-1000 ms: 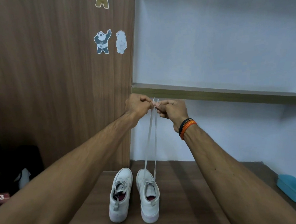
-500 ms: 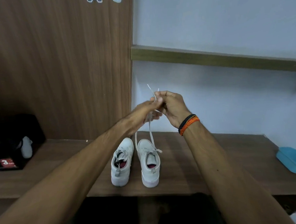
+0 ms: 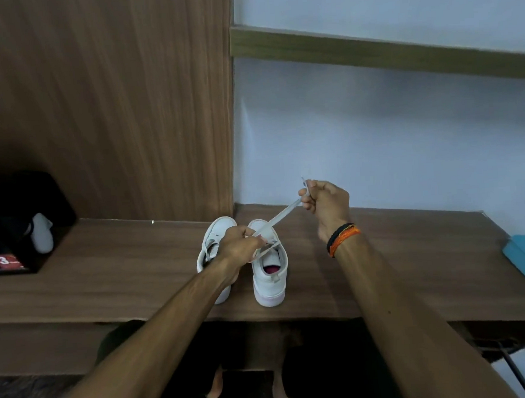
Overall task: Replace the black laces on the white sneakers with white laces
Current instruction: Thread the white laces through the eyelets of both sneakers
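Fingers, right: your right hand (image 3: 326, 205) curls its fingers (image 3: 306, 196) tight round the free end of the white lace (image 3: 282, 213), whose tip pokes up just past the knuckles.
Fingers, left: your left hand (image 3: 239, 241) closes its fingers over the same lace low down, right at the throat of the right sneaker (image 3: 270, 269); whether they pinch one strand or both you cannot tell from this angle.
Lace: it runs taut and slanting from the low hand up to the raised one, with a second strand trailing across the shoe's opening.
Sneakers: the pair stands side by side, toes to the wall, near the front edge of the wooden worktop (image 3: 106, 279); the left sneaker (image 3: 212, 248) is partly hidden behind your wrist. No black lace shows.
Step in hand: by the look of it, the finishing of the white lacing on the right shoe, likely the crossing of ends for a knot.
Next move: it calls for an even pull on both ends while the low hand keeps the crossing pinned.
Arms: both reach forward, the left dropped to the shoe, the right lifted and out to the side, wristband (image 3: 343, 238) showing.
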